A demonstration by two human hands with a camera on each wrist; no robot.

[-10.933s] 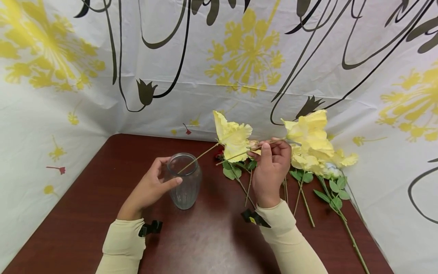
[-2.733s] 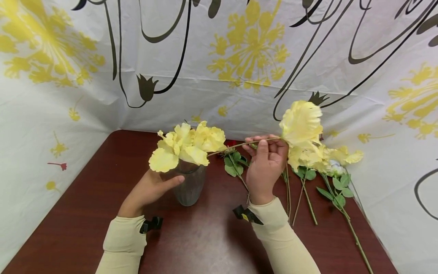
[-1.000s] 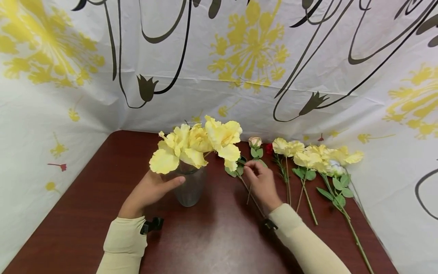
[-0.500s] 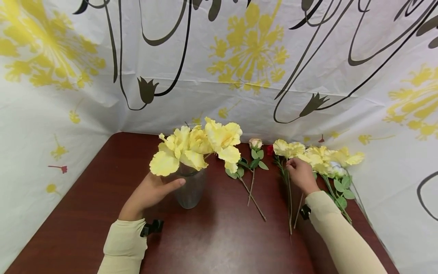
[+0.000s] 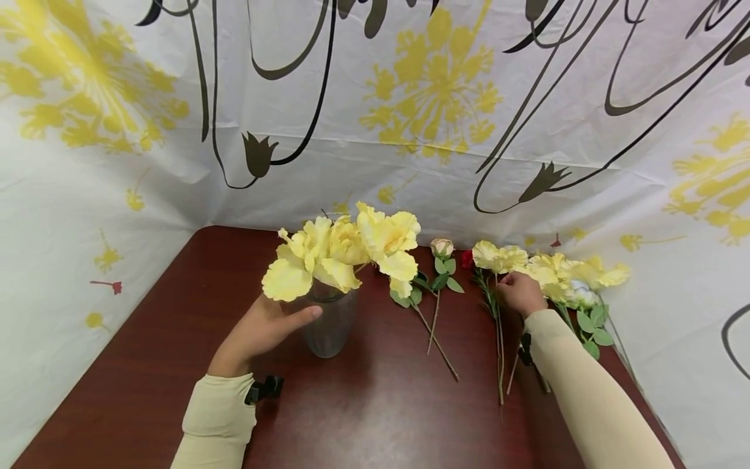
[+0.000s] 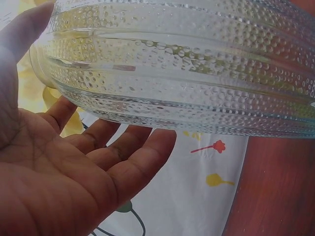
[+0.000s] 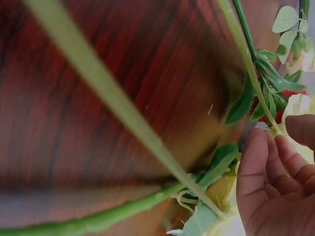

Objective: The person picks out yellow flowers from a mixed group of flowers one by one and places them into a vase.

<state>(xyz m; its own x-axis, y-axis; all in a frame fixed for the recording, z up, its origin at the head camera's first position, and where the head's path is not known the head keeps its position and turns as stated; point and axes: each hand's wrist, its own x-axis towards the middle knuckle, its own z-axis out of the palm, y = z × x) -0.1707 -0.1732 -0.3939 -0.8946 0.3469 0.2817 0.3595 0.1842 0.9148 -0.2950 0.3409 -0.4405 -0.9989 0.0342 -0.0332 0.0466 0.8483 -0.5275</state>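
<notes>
My left hand (image 5: 258, 332) curls round the upper part of a clear glass vase (image 5: 331, 329), thumb on the near side. In the left wrist view, its fingers (image 6: 142, 152) lie against the vase's dimpled wall (image 6: 197, 73). Large yellow flowers (image 5: 316, 251) stand in the vase, their blooms spreading over the rim. To the right, my right hand (image 5: 523, 294) pinches the stem of a yellow flower (image 5: 498, 257) just below its bloom. The right wrist view shows that stem (image 7: 251, 73) running down to the fingertips.
Beside the vase lie a pale pink rose (image 5: 442, 247) and crossed leafy stems. A red flower (image 5: 467, 258) lies behind the right hand. More yellow flowers (image 5: 592, 270) and a whitish bloom (image 5: 582, 294) lie at the right edge of the brown table (image 5: 375, 417). A patterned sheet (image 5: 328, 176) hangs behind.
More yellow flowers were put into the vase by the right hand, which then let go. It has moved right to the flowers lying on the table. The left hand has stayed at the vase.
</notes>
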